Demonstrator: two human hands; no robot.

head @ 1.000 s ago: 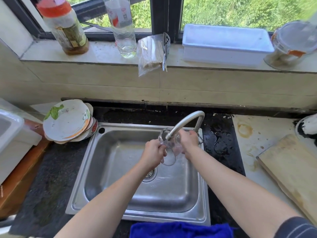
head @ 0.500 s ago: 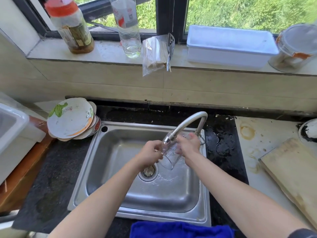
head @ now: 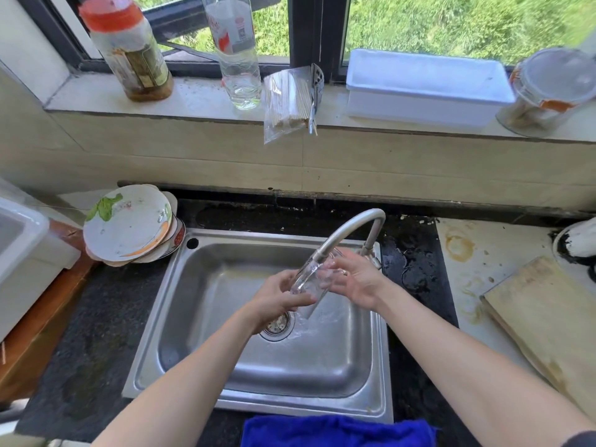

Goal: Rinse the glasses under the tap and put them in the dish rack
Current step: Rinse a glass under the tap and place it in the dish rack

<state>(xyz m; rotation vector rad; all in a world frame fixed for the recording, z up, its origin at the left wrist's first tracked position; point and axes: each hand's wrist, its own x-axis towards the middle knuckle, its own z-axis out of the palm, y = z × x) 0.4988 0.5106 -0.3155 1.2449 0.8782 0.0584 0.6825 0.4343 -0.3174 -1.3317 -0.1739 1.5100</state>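
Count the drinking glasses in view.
1: the clear glass is under the tap, over the sink; the left hand grips it, the right hand touches it. More may be out of view.

Dark-framed window (head: 309,33), sunlit grass (head: 451,24) outside; beige tiled wall (head: 419,162); black counter (head: 96,317), possibly stone.

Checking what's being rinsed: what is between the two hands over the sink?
The head view shows a clear glass, tilted, between the left hand and the right hand, right under the tap spout.

Home kitchen: steel sink (head: 206,366), tap (head: 348,229), dirty plates (head: 129,221), windowsill jars (head: 129,53)
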